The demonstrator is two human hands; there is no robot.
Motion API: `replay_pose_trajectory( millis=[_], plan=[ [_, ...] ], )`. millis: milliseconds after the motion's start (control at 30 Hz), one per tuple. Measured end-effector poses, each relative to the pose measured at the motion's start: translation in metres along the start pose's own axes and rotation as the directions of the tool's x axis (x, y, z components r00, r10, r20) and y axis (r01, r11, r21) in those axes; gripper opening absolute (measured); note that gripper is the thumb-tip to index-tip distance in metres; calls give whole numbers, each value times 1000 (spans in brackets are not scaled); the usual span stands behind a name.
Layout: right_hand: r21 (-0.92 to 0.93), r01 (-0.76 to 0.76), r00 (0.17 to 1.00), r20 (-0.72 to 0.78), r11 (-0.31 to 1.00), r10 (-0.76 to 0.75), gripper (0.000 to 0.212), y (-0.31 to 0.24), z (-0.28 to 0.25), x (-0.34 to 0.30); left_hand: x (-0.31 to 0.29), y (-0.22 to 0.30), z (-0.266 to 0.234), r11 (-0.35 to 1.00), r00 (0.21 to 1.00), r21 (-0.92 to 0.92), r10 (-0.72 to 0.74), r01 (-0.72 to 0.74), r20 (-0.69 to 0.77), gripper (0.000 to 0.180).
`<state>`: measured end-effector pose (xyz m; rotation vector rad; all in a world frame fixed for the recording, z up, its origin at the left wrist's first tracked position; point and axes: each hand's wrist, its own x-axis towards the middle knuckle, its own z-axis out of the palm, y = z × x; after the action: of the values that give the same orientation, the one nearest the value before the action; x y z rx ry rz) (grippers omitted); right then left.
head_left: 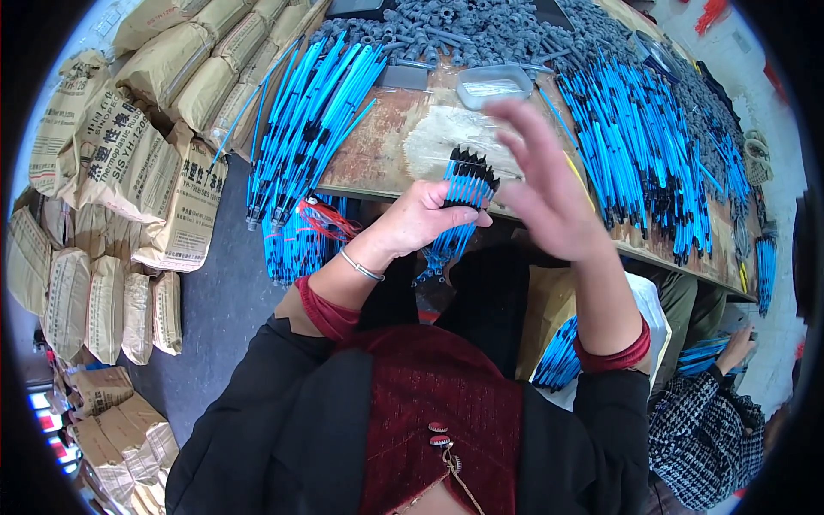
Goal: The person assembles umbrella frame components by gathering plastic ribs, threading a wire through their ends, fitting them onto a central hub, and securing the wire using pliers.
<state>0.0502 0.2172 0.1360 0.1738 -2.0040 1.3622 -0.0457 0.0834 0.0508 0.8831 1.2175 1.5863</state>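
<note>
My left hand (421, 219) is wrapped round a bundle of thin blue tubes with black tips (469, 176), held upright over the front edge of the table, black tips at the top. The bundle's lower ends hang below the fist, above my lap. Just right of the bundle, my right hand (549, 193) is raised with its fingers stretched out and apart. Its fingertips are blurred by motion, and I see nothing in it. A pale worn patch (446, 137) of the wooden tabletop (365, 163) lies beyond both hands.
Piles of blue tubes lie left (313, 120) and right (639, 146) on the table. Grey plastic fittings (455, 30) heap behind a clear plastic box (494, 84). Red strands (330, 219) hang at the table's left edge. Stacked paper sacks (129, 163) stand left; a co-worker's checked sleeve (699, 429) shows right.
</note>
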Motion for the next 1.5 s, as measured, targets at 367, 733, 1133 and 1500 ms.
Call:
replay_pose_trajectory(
  millis=[367, 733, 1133, 1500],
  plan=[
    [-896, -4, 902, 188, 443, 389, 16, 179, -61, 107, -10, -5, -3, 887, 941, 321, 336, -331, 42, 17],
    [-943, 242, 856, 319, 229, 407, 14, 174, -44, 112, -11, 0, -4, 936, 969, 253, 248, -244, 15, 19],
    [20, -370, 927, -50, 929, 371, 9, -5, -28, -25, -17, 0, 11, 922, 968, 316, 249, -225, -36, 19],
    [-597, 17, 1000, -6, 802, -25, 20, -20, -23, -53, -16, -1, 13, 943, 979, 283, 199, -177, -49, 17]
  ],
)
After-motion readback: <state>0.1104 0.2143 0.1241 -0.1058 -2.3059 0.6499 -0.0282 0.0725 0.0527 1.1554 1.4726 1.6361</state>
